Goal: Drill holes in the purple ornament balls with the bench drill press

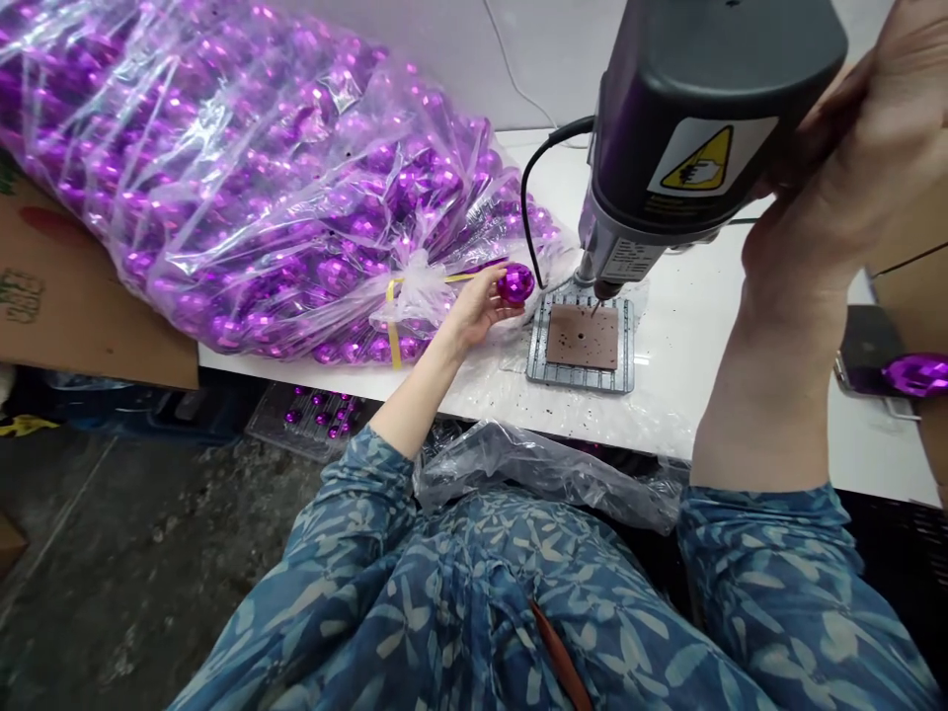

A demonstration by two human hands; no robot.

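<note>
Between the fingers of my left hand (478,311) is a shiny purple faceted ball (516,283), held left of the drill press. My right hand (844,168) is raised at the right side of the drill press (688,109); its fingers are partly hidden behind the dark motor housing, so what they grip does not show. The thin drill bit (594,308) points down over a brown square pad (583,337). That pad lies on the grey slotted base plate (626,380), with dark specks scattered on it and a small hole near its middle.
A large clear bag of purple balls (296,197), tied at its neck, covers the left of the white table (667,395). Clear plastic film (548,474) hangs at the front edge. A cardboard box (81,286) stands left. Another purple faceted ornament (918,375) is at far right.
</note>
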